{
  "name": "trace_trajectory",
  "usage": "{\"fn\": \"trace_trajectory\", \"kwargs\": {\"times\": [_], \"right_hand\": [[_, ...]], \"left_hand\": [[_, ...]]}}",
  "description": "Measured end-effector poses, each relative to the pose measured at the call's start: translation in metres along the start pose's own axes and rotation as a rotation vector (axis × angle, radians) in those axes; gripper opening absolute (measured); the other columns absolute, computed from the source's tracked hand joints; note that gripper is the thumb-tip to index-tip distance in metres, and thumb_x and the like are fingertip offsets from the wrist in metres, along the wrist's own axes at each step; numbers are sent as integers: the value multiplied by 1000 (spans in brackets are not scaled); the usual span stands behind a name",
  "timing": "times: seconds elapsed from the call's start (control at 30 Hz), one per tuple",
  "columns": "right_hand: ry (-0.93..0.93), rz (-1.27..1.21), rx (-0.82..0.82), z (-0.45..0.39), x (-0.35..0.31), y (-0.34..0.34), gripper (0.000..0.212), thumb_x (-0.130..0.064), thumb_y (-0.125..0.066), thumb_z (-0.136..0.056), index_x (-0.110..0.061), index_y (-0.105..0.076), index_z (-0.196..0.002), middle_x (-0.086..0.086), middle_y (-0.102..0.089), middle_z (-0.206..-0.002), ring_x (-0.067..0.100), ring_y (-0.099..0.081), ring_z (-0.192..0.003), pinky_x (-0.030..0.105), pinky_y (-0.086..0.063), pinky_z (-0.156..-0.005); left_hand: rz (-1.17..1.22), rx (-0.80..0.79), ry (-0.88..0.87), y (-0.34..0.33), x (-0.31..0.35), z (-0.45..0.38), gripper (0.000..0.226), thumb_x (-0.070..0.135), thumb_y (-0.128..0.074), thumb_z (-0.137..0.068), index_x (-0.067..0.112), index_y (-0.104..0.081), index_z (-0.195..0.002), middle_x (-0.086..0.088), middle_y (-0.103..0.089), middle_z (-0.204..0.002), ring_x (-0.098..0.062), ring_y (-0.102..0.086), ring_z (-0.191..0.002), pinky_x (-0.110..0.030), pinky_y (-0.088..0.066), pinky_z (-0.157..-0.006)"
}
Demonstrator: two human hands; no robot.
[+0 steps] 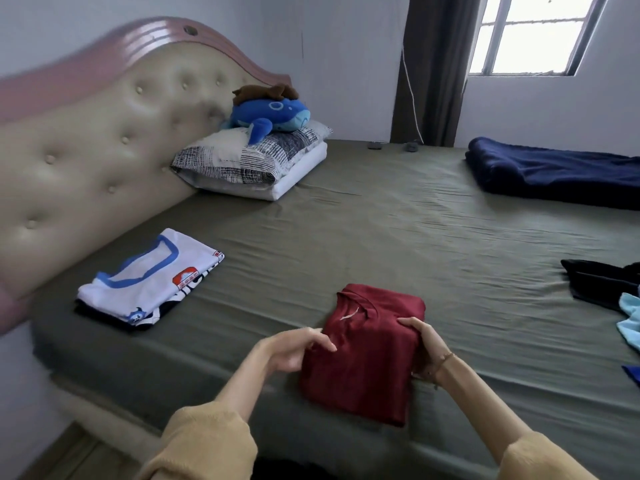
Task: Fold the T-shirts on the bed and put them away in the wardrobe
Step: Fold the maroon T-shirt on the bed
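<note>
A dark red T-shirt (367,355), folded into a rectangle, lies near the front edge of the bed (398,237). My left hand (294,351) grips its left edge, fingers curled over the cloth. My right hand (420,337) grips its right edge, thumb on top. A folded white T-shirt with blue trim (149,282) lies on a dark folded garment at the bed's left, near the headboard. Unfolded clothes, black (602,282) and light blue (630,317), lie at the right edge of view.
The padded headboard (86,161) runs along the left. Pillows (249,161) with a blue plush toy (270,116) sit at the head of the bed. A folded navy blanket (554,171) lies far right. A curtain (433,67) and a window (533,32) stand behind.
</note>
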State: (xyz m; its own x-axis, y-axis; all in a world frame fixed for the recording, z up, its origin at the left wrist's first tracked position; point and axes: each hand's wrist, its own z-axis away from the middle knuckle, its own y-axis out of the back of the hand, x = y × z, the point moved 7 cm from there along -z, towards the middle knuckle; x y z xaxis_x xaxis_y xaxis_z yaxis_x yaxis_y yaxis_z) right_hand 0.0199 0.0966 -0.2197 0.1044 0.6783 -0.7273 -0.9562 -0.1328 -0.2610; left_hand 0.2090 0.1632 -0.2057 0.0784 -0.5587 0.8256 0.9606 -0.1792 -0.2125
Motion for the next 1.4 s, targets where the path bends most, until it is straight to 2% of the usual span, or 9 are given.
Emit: {"fn": "trace_trajectory", "kwargs": {"times": [0.2,0.37,0.5,0.7,0.87,1.0,1.13,1.23,1.4], "right_hand": [[31,-71,-204,-4,-5,-100,29,-21,-53,-87,-4,-61,-109,12,-71,-85,25,-67,-77,34,-53,-74],[58,-160,-352,-5,-4,-212,19,-17,-49,-91,-6,-61,-101,6,-73,-72,17,-70,-61,29,-56,-65],[40,-207,-417,-15,-11,-289,17,-16,-48,-91,-6,-60,-98,5,-71,-68,16,-69,-56,26,-57,-53],[53,-290,-548,-34,-30,-393,18,-8,-44,-92,-1,-60,-94,8,-72,-73,21,-69,-72,34,-50,-85],[49,-327,-643,-59,-35,-453,22,-4,-39,-92,1,-60,-93,11,-72,-75,20,-71,-63,32,-57,-65],[34,-261,-670,-94,-30,-482,23,0,-38,-89,2,-59,-98,12,-72,-81,22,-70,-71,35,-58,-73],[-17,44,-462,-135,4,-471,11,-9,-45,-93,-9,-52,-85,6,-58,-74,19,-57,-63,36,-50,-59],[-18,81,-368,-155,15,-458,6,-18,-53,-92,-13,-50,-90,5,-51,-82,19,-52,-71,36,-52,-54],[148,164,-342,-160,3,-463,15,-2,-53,-91,-15,-46,-96,7,-51,-81,20,-49,-62,20,-45,-33]], "left_hand": [[-63,226,-78,77,6,52,24,-3,-61,-84,9,-65,-105,-6,-71,-96,-14,-69,-82,-26,-54,-85],[8,553,-212,170,21,120,6,8,-62,-88,10,-67,-91,-1,-72,-82,-7,-68,-67,-16,-54,-66],[46,658,-272,231,42,167,23,6,-56,-87,23,-67,-99,4,-70,-91,-8,-63,-85,-20,-48,-71],[165,916,-424,335,71,207,30,-5,-61,-84,13,-61,-109,-1,-67,-83,-4,-64,-61,-14,-52,-58],[234,1153,-577,395,89,225,40,1,-71,-79,3,-59,-118,-12,-64,-104,-10,-60,-75,-14,-51,-66],[369,1282,-627,428,82,222,40,1,-74,-77,-3,-61,-114,-15,-63,-102,-14,-60,-73,-13,-52,-59],[429,1439,-372,455,27,200,50,14,-82,-72,-6,-63,-114,-15,-65,-112,-26,-63,-102,-32,-49,-90],[343,1498,-254,454,0,192,46,17,-78,-75,-5,-64,-113,-16,-64,-115,-27,-62,-107,-32,-47,-93],[196,1743,-315,444,19,216,32,4,-71,-81,-2,-61,-111,-20,-61,-119,-31,-59,-109,-30,-43,-91]]}}
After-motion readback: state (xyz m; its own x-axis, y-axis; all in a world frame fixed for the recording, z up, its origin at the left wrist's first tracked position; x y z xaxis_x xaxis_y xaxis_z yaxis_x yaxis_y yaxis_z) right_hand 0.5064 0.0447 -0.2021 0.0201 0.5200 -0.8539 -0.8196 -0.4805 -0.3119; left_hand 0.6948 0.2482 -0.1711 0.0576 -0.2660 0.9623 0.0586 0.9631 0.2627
